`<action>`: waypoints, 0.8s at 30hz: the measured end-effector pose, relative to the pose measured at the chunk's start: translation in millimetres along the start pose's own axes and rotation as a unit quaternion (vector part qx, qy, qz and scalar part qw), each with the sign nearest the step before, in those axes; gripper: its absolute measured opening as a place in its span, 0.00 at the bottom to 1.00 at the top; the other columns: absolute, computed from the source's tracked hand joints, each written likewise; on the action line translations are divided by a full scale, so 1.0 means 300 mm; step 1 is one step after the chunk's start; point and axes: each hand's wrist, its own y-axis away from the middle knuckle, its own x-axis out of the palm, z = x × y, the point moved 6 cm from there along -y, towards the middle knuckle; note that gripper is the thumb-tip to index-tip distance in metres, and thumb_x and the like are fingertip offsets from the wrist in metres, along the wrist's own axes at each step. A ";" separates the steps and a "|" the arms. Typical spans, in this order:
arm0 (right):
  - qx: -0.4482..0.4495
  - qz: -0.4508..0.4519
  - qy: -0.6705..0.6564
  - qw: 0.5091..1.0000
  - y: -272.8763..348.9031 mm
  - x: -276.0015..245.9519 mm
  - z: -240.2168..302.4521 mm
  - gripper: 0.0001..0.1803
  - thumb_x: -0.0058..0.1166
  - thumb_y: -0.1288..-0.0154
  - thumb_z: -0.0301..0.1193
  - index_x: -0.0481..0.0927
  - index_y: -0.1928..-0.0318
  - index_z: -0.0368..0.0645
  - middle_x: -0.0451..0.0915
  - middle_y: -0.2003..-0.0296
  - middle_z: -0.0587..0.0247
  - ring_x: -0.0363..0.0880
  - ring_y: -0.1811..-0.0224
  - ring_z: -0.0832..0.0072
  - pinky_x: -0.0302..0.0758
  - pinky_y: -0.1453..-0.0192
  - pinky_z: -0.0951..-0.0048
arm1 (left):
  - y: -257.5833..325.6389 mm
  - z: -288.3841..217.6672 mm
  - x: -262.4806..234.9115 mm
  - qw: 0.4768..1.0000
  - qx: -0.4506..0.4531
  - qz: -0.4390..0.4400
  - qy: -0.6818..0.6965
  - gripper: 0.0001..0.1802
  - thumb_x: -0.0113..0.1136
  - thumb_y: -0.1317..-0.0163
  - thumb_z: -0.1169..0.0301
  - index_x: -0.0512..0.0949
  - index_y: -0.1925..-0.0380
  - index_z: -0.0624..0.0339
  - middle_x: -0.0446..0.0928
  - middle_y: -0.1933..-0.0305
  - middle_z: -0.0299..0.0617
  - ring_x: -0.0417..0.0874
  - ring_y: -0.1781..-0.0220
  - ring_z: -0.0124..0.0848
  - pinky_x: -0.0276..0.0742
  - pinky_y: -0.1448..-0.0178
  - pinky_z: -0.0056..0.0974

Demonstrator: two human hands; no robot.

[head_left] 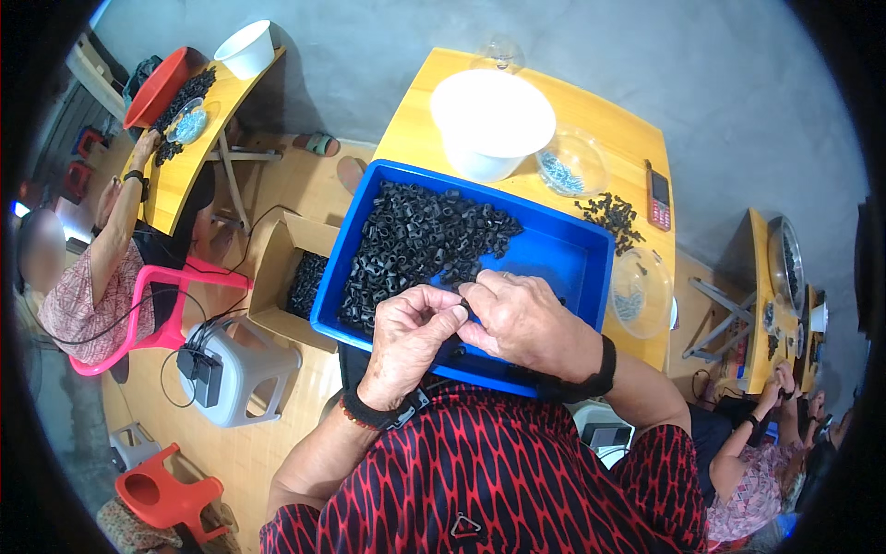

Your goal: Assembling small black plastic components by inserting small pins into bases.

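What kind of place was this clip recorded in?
Probably a small assembly workshop: a blue tray heaped with small black parts, bowls of small pieces, and other people at similar yellow tables.

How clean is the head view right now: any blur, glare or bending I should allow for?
Head view: sharp at the centre, left hand and right hand crisp over the blue tray; yellow table edges bow toward the dark rim; soft light, faint shadows; white bowl bright.
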 end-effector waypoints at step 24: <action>-0.011 -0.005 0.081 0.997 0.003 0.045 -0.002 0.15 0.63 0.38 0.39 0.75 0.64 0.41 0.75 0.73 0.56 0.81 0.75 0.59 0.78 0.72 0.61 | -0.002 -0.032 0.009 0.988 0.069 -0.019 -0.138 0.02 0.62 0.36 0.80 0.82 0.67 0.68 0.83 0.70 0.37 0.80 0.67 0.19 0.76 0.62 0.27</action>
